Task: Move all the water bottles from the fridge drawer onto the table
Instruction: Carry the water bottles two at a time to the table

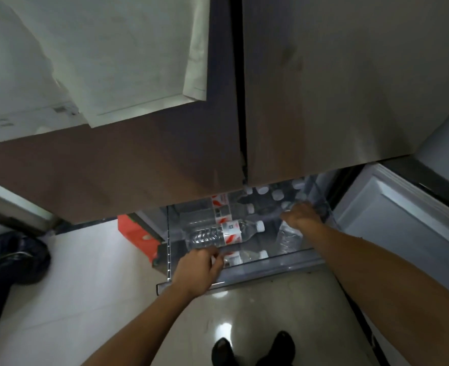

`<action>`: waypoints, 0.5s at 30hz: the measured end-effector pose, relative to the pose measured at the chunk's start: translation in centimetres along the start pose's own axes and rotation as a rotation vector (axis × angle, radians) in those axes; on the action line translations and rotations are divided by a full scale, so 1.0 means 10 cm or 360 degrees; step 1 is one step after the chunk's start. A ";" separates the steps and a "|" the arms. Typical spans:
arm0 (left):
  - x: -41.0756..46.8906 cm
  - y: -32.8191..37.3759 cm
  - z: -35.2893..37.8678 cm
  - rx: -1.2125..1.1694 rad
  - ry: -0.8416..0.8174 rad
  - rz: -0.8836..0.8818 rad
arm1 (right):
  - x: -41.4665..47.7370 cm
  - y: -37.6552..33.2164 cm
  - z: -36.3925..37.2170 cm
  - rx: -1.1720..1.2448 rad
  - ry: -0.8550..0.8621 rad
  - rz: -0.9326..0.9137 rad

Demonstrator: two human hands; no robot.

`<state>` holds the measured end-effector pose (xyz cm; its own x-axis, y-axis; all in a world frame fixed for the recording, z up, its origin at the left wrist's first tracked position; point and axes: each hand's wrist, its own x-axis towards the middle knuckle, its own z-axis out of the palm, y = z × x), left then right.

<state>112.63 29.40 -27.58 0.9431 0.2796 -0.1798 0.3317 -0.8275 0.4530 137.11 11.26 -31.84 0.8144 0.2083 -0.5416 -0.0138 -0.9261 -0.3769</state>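
Above drawer (244,280), left hand (201,270) grips clear red-labelled bottle (218,235); right hand (301,216) seemingly another bottle (288,239).

Drawer (244,280) is open under the shut fridge doors (323,101). My left hand (201,270) grips the base end of the near bottle (226,233), which lies on its side, cap to the right. Right hand (301,216) is deeper in on the right, covering the top of a second bottle (288,239); grip hidden, can't tell. More bottles (268,192) at the back. Orange box (139,236) just left of the drawer, black bag (12,257) on the floor (86,299).
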 end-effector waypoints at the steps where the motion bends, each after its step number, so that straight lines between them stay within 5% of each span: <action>1: 0.04 0.01 0.00 0.0033 -0.0025 -0.0004 | 0.00 0.00 -0.03 0.0041 -0.0020 -0.0012; 9: 0.68 0.30 0.01 0.0338 -0.0157 0.0182 | -0.23 0.08 -0.25 0.0844 -0.0115 0.0052; 15: 1.21 0.50 0.29 0.0521 -0.0341 0.0245 | -0.44 0.21 -0.34 0.0772 0.0185 -0.0081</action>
<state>125.62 27.17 -30.04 0.9438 0.0614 -0.3248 0.1300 -0.9724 0.1938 135.50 7.29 -27.73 0.8800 0.1871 -0.4365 -0.2181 -0.6572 -0.7215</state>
